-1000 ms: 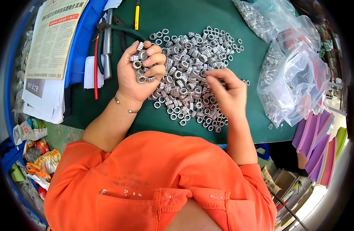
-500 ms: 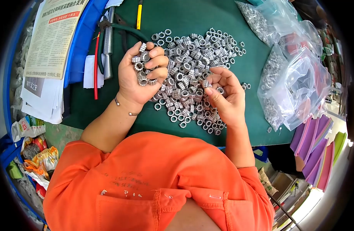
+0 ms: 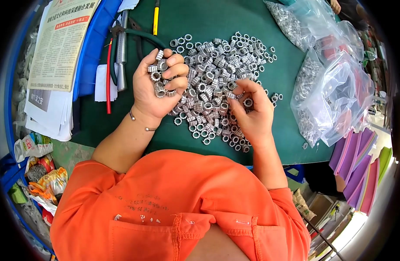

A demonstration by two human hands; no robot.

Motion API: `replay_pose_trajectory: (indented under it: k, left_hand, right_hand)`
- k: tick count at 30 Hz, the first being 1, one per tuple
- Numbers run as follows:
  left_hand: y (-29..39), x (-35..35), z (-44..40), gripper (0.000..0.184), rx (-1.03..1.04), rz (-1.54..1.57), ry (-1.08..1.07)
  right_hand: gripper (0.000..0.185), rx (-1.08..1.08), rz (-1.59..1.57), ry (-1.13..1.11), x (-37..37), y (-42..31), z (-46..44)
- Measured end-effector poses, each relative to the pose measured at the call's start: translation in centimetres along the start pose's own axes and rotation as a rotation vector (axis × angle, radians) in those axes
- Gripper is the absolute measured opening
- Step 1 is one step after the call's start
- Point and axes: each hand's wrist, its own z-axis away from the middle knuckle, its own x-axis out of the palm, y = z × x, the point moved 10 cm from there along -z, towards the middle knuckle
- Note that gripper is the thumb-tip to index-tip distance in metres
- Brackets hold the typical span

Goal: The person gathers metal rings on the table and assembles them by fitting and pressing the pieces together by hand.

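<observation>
A heap of small silvery toothed metal rings (image 3: 217,65) is spread over the green table. My left hand (image 3: 143,89), palm up at the heap's left edge, has its fingers curled round several of these metal rings (image 3: 155,76). Over the right side of the heap, my right hand (image 3: 257,115) pinches a metal ring (image 3: 231,95) between thumb and fingertips. Another ring (image 3: 248,102) shows by its curled fingers; whether they grip it I cannot tell.
Clear plastic bags (image 3: 335,91) of metal parts lie at the right. At the left are a blue bin (image 3: 89,56), newspaper (image 3: 63,48), pliers (image 3: 137,32), a red rod (image 3: 108,82) and a yellow-handled tool (image 3: 156,19). A co-worker's hand (image 3: 335,6) shows at the top right.
My right hand has shifted slightly left and its fingers have bent downward, the ring still at the fingertips. My left hand keeps its rings. A co-worker's hand has come into view.
</observation>
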Motion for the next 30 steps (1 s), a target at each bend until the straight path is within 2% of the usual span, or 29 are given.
replay_pose_trajectory:
  k: [2,4,6,7,8,10,11,12,14,15,19,21,22,24,25,26,28,30]
  left_hand:
    - [0.0,0.1,0.0,0.019,0.001,-0.003,-0.007]
    - [0.1,0.0,-0.1,0.019,0.004,-0.003,0.001]
    - [0.1,0.1,0.0,0.020,0.001,-0.001,-0.004]
    - [0.1,0.1,0.0,0.019,0.003,-0.002,-0.008]
    - [0.1,0.2,0.0,0.019,0.005,-0.003,-0.012]
    - [0.1,0.3,0.0,0.019,0.006,0.006,-0.012]
    - [0.1,0.3,0.0,0.018,0.004,0.014,-0.011]
    - [0.1,0.2,0.0,0.018,0.004,0.015,-0.009]
    - [0.1,0.2,-0.1,0.018,0.001,0.015,-0.016]
    - [0.2,0.2,-0.1,0.018,0.002,0.014,-0.015]
    - [0.4,0.2,-0.1,0.019,0.014,0.012,-0.018]
    - [0.5,0.3,-0.1,0.019,0.022,0.008,-0.021]
    - [0.5,0.3,-0.1,0.020,0.018,0.013,-0.025]
    - [0.5,0.3,-0.1,0.020,0.014,0.021,-0.027]
    - [0.5,0.4,-0.1,0.020,0.013,0.020,-0.030]
    - [0.5,0.4,-0.1,0.020,0.014,0.018,-0.031]
    - [0.6,0.4,-0.1,0.020,0.021,0.018,-0.027]
    - [0.6,0.6,-0.2,0.020,0.009,0.015,-0.054]
  right_hand:
    - [0.040,-0.054,0.147,-0.045,0.2,-0.6,-0.2]
    - [0.034,-0.096,0.152,-0.028,-0.2,-0.9,-0.3]
    - [0.029,0.414,-0.719,-0.025,-0.2,4.3,0.5]
    - [0.027,0.338,-1.243,-0.018,-0.6,3.8,-0.1]
    - [0.029,0.278,-1.610,0.006,-1.4,3.8,-0.4]
    - [0.030,0.346,-1.929,0.036,-2.1,4.3,-0.5]
    - [0.031,0.237,-1.986,-0.149,-1.6,3.2,-0.9]
    - [0.031,0.239,-1.986,-0.147,-1.5,3.3,-0.6]
    - [0.032,0.416,-1.924,-0.256,0.7,2.8,0.2]
    - [0.035,0.416,-1.841,-0.316,1.5,2.9,0.5]
    - [0.026,0.342,-1.648,-0.308,1.9,2.0,0.1]
    - [0.012,0.431,-1.183,-0.155,0.9,3.4,0.1]
    - [0.012,0.432,-1.181,-0.155,1.0,3.1,0.2]
    - [0.009,0.069,-0.229,-0.167,-0.3,0.3,-0.3]
    - [0.017,0.144,-0.151,-0.268,0.3,0.3,0.2]
    - [0.018,0.043,-0.093,-0.309,0.8,-0.5,0.7]
    - [0.021,-0.007,0.029,-0.445,2.1,-1.5,1.9]
    - [0.025,-0.075,0.113,-0.480,3.1,-1.9,3.5]
